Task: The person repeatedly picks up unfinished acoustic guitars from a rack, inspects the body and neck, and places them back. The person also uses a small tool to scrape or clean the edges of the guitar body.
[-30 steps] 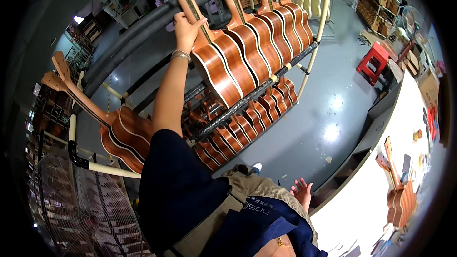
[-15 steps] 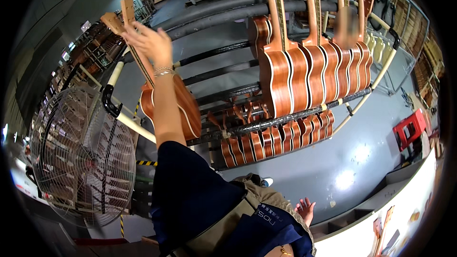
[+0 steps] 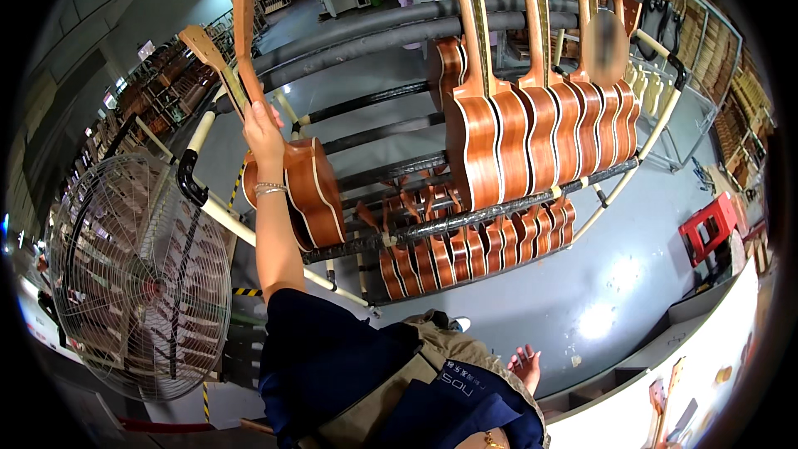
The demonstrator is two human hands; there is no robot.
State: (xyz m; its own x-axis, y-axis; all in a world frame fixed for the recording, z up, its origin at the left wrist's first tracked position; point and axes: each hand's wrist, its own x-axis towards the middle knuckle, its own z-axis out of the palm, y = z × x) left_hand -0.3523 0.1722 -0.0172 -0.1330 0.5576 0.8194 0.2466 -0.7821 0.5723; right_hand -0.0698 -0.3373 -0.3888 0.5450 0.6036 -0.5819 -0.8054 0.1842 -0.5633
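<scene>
My left hand [image 3: 263,130] is wrapped round the lower neck of an unstrung guitar [image 3: 314,187] with reddish-brown sides and pale edging. That guitar stands at the left end of a padded pipe rack [image 3: 378,170]. Behind it, to the left, leans a second guitar [image 3: 208,48], its body mostly hidden by my arm and the held guitar. Low at the right, beside my body, my right hand [image 3: 525,367] hangs with its fingers apart and nothing in it. Several more guitars [image 3: 490,150] stand in a tight row on the right part of the rack, necks up.
A lower tier holds another row of guitars [image 3: 478,245]. Close to my left stands a large wire-caged fan [image 3: 154,283]. To the right are a red stool-like frame [image 3: 706,229] on the grey floor and a white table [image 3: 698,382] with guitar necks on it.
My left hand has come down from near the headstocks and closed round one guitar's neck. That guitar's neck now stands more upright, apart from the other one. My right hand stays low.
</scene>
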